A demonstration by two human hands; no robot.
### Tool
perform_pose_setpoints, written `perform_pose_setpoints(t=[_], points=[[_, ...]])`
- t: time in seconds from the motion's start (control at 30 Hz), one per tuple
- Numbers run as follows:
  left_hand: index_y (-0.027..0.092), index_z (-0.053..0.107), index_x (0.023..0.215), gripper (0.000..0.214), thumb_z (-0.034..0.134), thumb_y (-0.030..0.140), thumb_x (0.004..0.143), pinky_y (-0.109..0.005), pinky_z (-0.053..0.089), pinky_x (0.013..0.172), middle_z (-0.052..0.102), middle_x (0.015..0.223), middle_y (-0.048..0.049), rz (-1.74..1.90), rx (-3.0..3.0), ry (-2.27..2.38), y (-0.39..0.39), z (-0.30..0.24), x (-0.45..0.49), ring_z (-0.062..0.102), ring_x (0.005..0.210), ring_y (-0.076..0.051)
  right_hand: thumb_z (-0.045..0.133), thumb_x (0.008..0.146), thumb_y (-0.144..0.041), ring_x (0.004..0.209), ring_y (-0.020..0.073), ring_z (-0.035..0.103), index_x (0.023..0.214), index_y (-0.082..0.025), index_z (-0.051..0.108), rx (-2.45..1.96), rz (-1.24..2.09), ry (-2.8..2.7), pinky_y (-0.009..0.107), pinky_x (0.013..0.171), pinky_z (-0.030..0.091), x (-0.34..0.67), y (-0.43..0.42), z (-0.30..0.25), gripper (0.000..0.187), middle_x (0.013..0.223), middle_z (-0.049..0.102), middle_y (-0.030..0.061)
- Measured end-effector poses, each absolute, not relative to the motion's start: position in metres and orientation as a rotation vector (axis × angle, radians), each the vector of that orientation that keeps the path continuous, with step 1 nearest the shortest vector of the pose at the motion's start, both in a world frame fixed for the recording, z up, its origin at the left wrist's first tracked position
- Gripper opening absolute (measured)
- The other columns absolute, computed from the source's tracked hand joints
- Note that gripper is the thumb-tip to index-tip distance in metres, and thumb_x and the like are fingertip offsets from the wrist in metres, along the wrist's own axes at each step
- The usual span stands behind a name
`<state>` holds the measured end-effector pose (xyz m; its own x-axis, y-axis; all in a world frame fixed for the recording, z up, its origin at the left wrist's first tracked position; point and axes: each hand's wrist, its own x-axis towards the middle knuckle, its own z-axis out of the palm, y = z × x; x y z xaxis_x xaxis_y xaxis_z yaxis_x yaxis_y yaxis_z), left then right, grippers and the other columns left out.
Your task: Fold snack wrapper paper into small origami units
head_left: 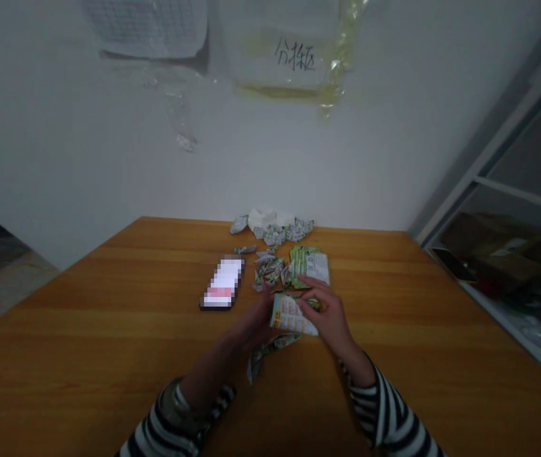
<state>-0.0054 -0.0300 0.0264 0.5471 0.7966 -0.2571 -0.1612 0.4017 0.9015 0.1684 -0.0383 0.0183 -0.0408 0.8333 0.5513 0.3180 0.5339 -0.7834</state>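
A small printed piece, white with orange and green print, paper or a flat packet, is held up between both hands just above the table. My left hand grips its left edge, with most of the fingers hidden behind it. My right hand pinches its upper right side between thumb and fingers. Under my left hand lies a twisted printed strip. Beyond the hands are a stack of flat green-and-white printed pieces and, to its left, several crumpled printed scraps.
A phone with a lit, blurred screen lies left of the scraps on the wooden table. More crumpled paper rests along the wall. At right, a shelf holds cardboard boxes and a dark flat device.
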Motion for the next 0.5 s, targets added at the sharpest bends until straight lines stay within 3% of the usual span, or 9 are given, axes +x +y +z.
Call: perform_pose_setpoints(t=[0.07, 0.13, 0.23, 0.33, 0.5], points=[[0.021, 0.067, 0.107, 0.063, 0.044, 0.072, 0.080, -0.036, 0.054, 0.071, 0.073, 0.091, -0.0097, 0.728, 0.976, 0.723, -0.034, 0.028, -0.007, 0.069, 0.082, -0.024, 0.069, 0.079, -0.019, 0.110, 0.0245, 0.062, 0.073, -0.021, 0.067, -1.003, 0.649, -1.583, 0.043, 0.096, 0.045, 0.170, -0.040, 0.020, 0.006, 0.112, 0.071, 0.0102], [0.020, 0.068, 0.104, 0.047, 0.074, 0.051, 0.069, -0.032, 0.053, 0.076, 0.073, 0.090, -0.0066, 0.721, 0.997, 0.719, -0.038, 0.029, -0.008, 0.068, 0.082, -0.022, 0.068, 0.080, -0.020, 0.107, 0.0245, 0.064, 0.075, -0.021, 0.067, -1.001, 0.746, -1.568, 0.042, 0.094, 0.047, 0.172, -0.042, 0.021, 0.005, 0.104, 0.073, 0.0093], [0.016, 0.070, 0.092, 0.037, 0.076, 0.044, 0.070, -0.030, 0.052, 0.076, 0.072, 0.083, -0.0058, 0.677, 0.934, 0.695, -0.041, 0.031, -0.009, 0.067, 0.077, -0.019, 0.067, 0.081, -0.023, 0.100, 0.0237, 0.067, 0.077, -0.021, 0.067, -1.013, 0.842, -1.555, 0.039, 0.091, 0.050, 0.174, -0.046, 0.024, 0.004, 0.101, 0.074, 0.0082], [0.016, 0.071, 0.093, 0.035, 0.077, 0.041, 0.069, -0.027, 0.051, 0.072, 0.072, 0.083, -0.0043, 0.668, 0.846, 0.705, -0.041, 0.033, -0.009, 0.065, 0.071, -0.015, 0.067, 0.081, -0.024, 0.098, 0.0238, 0.069, 0.078, -0.021, 0.067, -1.058, 0.859, -1.549, 0.039, 0.089, 0.052, 0.176, -0.049, 0.026, 0.004, 0.100, 0.074, 0.0075], [0.014, 0.071, 0.091, 0.032, 0.077, 0.040, 0.071, -0.028, 0.051, 0.076, 0.072, 0.088, -0.0062, 0.624, 0.745, 0.744, -0.042, 0.039, -0.010, 0.066, 0.079, -0.018, 0.067, 0.082, -0.023, 0.096, 0.0235, 0.070, 0.078, -0.022, 0.066, -1.110, 0.846, -1.593, 0.040, 0.090, 0.052, 0.177, -0.050, 0.028, 0.004, 0.096, 0.075, 0.0061]])
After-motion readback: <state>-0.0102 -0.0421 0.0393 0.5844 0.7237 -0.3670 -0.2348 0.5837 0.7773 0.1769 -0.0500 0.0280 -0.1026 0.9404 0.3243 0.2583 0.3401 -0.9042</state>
